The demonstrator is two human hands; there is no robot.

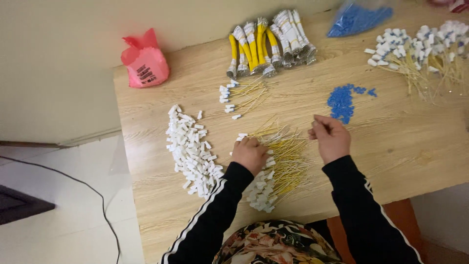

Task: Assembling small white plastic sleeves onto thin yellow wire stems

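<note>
Yellow wires with white ends lie in a loose pile (281, 161) near the front edge of the desk (405, 146), and the person's left hand (249, 154) rests right on top of that pile. Its fingers (246, 143) are curled down into the wires, but the back of the hand hides them, so you cannot tell if they pinch one or just touch.

The right hand (330, 138) is lifted a little, just to the right of the pile. Its fingers are bent in close together. The thumb and first finger seem to meet near the top, but anything held there is too small to see.

Both arms wear black sleeves with white stripes.

Just beyond the right hand sits a little heap of blue bits (343, 101). To the left of the left hand, a long curved heap of small white pieces (189, 149) runs along the left side of the desk. Farther back, near the middle, a smaller bunch of wires with white ends (242, 95) lies alone.

At the back edge lie tied bundles of yellow and white wires (268, 44). A pink plastic bag (144, 61) sits at the back left corner. A clear bag of blue bits (359, 17) is near the back right, and a big messy pile of finished wires (422, 51) fills the back right corner.
</note>
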